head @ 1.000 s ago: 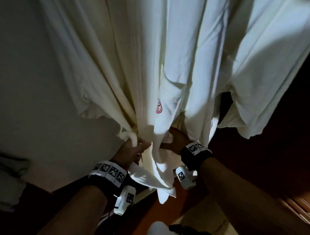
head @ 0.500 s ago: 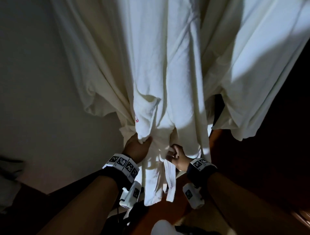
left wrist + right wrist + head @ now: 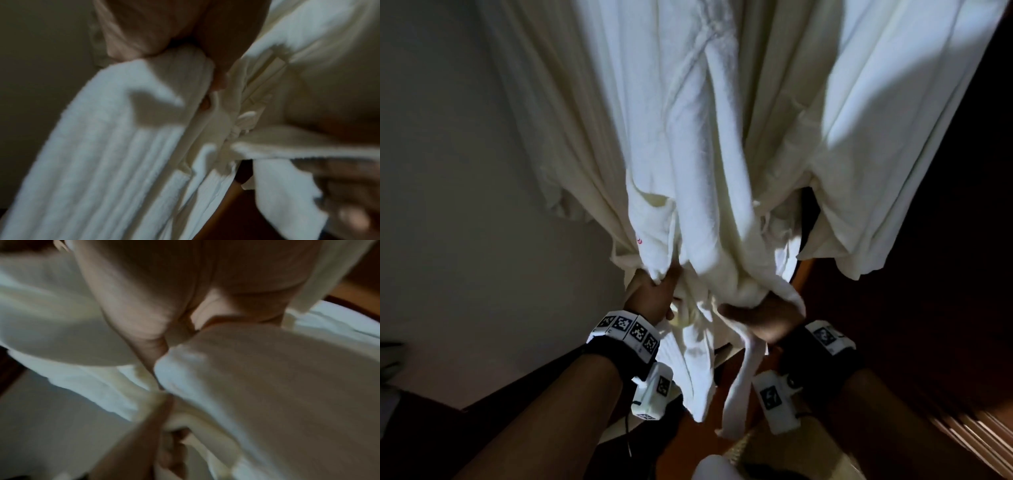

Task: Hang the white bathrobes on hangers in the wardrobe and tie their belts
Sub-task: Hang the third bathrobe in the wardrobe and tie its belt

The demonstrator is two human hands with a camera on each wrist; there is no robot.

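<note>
A white bathrobe [image 3: 688, 154] hangs in the middle of the head view, with a small red logo near its pocket. My left hand [image 3: 654, 291] grips the robe's front fabric just below the pocket. My right hand [image 3: 767, 317] is closed round the white belt [image 3: 744, 373], whose loose end dangles below the fist. In the blurred left wrist view the belt [image 3: 298, 147] stretches from the robe [image 3: 102, 162] towards my right hand [image 3: 347, 194]. The right wrist view shows bunched robe cloth [image 3: 267, 394] under the palm and my left hand [image 3: 144, 443] below it.
A second white bathrobe [image 3: 893, 137] hangs close on the right. A pale wall [image 3: 448, 171] fills the left side. Dark wood of the wardrobe [image 3: 945, 274] is on the right, and a brown wooden surface [image 3: 688, 442] lies below the hems.
My right hand has moved right and closed round the belt, drawing it across the robe's front. My left hand has stayed on the robe by the pocket. The camera has come closer.
</note>
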